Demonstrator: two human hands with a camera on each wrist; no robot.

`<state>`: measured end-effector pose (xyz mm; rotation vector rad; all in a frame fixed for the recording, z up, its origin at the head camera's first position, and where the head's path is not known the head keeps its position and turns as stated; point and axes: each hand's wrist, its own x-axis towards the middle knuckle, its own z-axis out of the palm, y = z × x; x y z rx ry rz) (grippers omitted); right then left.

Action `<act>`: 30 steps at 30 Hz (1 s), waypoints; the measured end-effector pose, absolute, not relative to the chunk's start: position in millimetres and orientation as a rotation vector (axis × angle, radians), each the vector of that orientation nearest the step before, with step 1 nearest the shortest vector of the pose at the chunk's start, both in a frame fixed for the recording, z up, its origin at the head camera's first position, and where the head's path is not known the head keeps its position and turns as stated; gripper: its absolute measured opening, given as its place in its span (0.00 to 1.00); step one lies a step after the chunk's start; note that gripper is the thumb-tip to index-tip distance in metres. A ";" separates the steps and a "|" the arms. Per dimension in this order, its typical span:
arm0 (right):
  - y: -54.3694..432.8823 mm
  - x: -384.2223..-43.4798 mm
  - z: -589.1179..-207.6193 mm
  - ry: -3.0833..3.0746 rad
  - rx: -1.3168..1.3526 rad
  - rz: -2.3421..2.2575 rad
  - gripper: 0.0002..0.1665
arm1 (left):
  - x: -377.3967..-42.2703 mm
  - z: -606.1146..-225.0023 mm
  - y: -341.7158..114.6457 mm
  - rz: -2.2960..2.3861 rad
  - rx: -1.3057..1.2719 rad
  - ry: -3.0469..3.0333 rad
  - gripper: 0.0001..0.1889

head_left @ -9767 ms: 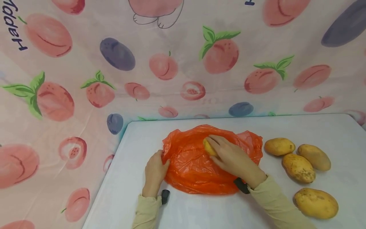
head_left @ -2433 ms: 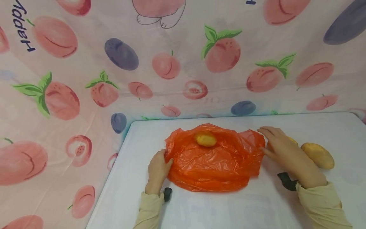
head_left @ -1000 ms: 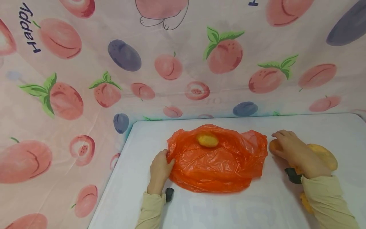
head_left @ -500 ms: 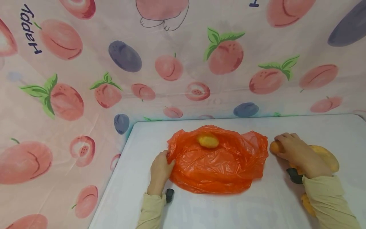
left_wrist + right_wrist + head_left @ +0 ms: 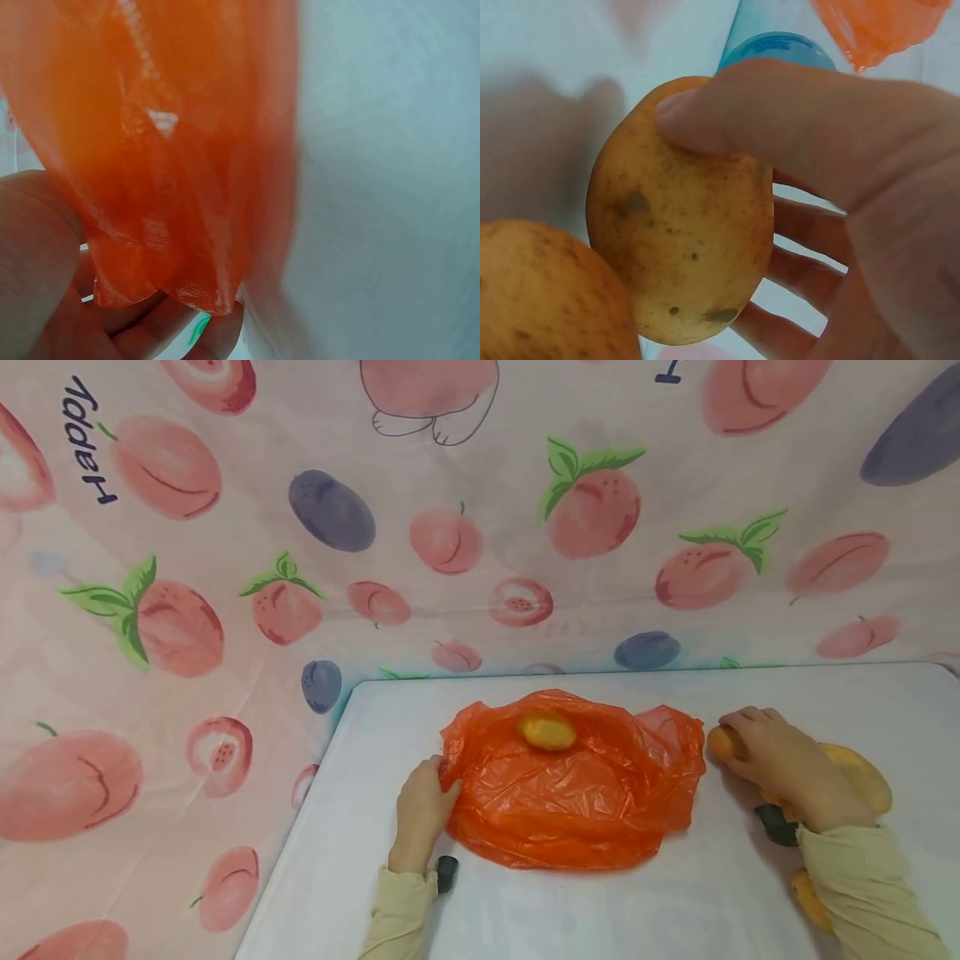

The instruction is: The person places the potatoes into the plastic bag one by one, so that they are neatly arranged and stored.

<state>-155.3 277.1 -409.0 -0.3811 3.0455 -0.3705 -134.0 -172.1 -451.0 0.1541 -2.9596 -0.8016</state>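
An orange-red plastic bag (image 5: 570, 785) lies spread on the white table, with one potato (image 5: 549, 732) at its back part. My left hand (image 5: 424, 802) holds the bag's left edge; in the left wrist view the thumb (image 5: 34, 247) and curled fingers lie around the thin film. To the right of the bag my right hand (image 5: 780, 760) grips another potato (image 5: 722, 743) that seems to rest on the table. The right wrist view shows the thumb on top of this brown-spotted potato (image 5: 682, 240) and the fingers behind it. A neighbouring potato (image 5: 544, 300) sits close beside it.
Behind the right forearm more potatoes show in part, one at its right (image 5: 858, 772) and one nearer the front (image 5: 810, 897). A fruit-printed cloth (image 5: 480, 527) hangs behind and to the left of the white table (image 5: 525, 918). Dark wrist devices are on both wrists.
Earlier my right hand held a potato over the bag. That potato now lies in the bag, and the right hand has moved right and taken hold of another. The left hand stays at the bag's edge.
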 end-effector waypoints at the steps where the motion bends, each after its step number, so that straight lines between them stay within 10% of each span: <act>1: 276.5 -154.9 -408.1 3.051 -0.384 -0.373 0.32 | -133.8 -450.8 -172.0 -0.800 0.155 -2.962 0.24; 30: 263.0 -139.7 -368.6 3.302 -0.576 -0.465 0.35 | -133.7 -452.1 -170.6 -0.789 0.152 -2.957 0.24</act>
